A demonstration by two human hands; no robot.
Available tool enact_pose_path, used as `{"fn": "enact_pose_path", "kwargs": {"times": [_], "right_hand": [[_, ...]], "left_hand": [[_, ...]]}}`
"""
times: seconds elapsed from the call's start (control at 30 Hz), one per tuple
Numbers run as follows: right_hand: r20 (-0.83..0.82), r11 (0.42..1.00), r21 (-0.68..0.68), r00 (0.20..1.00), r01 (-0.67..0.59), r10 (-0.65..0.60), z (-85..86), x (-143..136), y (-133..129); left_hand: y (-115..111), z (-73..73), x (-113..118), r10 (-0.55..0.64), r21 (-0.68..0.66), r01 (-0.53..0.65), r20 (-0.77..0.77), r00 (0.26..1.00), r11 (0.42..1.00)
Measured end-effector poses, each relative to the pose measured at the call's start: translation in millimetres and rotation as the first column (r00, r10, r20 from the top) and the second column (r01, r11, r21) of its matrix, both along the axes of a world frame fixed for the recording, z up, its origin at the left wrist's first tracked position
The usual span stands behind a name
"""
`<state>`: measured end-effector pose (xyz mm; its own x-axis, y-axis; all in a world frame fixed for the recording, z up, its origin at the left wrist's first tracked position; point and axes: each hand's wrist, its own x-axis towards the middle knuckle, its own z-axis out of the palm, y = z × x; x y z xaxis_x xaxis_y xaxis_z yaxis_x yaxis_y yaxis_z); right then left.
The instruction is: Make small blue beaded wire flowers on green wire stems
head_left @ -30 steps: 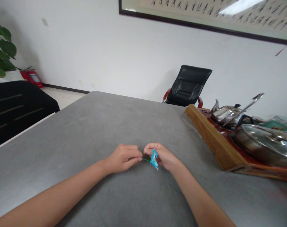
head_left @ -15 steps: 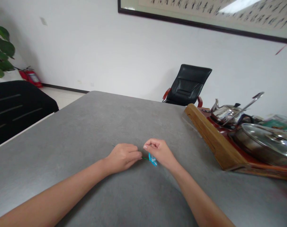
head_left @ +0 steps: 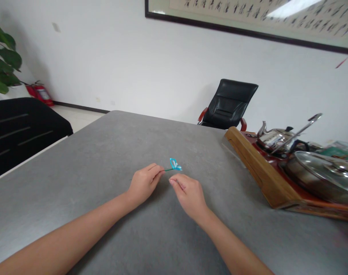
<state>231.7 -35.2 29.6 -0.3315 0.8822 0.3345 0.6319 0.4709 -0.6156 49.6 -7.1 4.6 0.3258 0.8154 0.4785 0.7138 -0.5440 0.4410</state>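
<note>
A thin green stem [head_left: 168, 169] with a small blue looped flower [head_left: 175, 164] at its right end is pinched in my left hand [head_left: 145, 181]. The flower sticks out beyond the fingertips, over the grey table [head_left: 119, 141]. Just below and to the right of the flower is my right hand [head_left: 189, 193], its thumb and forefinger pressed together. Anything between those fingertips is too small to make out. The two hands are apart.
On the right stands a wooden tray [head_left: 254, 172] with a metal kettle [head_left: 275, 138] and a glass-lidded pan [head_left: 320, 173]. A black chair [head_left: 228, 103] is behind the table, another chair [head_left: 25, 133] at the left.
My left hand has turned and moved slightly up and left, and the flower has risen from beside my right hand to above it. My right hand has shifted a little lower.
</note>
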Motion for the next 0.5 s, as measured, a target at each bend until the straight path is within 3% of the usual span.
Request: {"fn": "enact_pose_path", "kwargs": {"times": [0.27,0.37,0.5], "right_hand": [[-0.285,0.975,-0.212,0.959,-0.058,-0.005,-20.1,0,12],[-0.448,0.922,-0.362,0.893,-0.141,-0.039,-26.2,0,19],[-0.534,0.867,-0.452,0.842,-0.210,-0.075,-23.4,4,22]], "left_hand": [[1,-0.7,0,-0.045,-0.023,0.049,0.154,0.987,0.999],[1,-0.1,0,-0.145,0.027,0.142,0.177,0.973,0.989],[-1,0.9,-1,-0.315,0.078,0.307,0.117,0.942,0.949]]}}
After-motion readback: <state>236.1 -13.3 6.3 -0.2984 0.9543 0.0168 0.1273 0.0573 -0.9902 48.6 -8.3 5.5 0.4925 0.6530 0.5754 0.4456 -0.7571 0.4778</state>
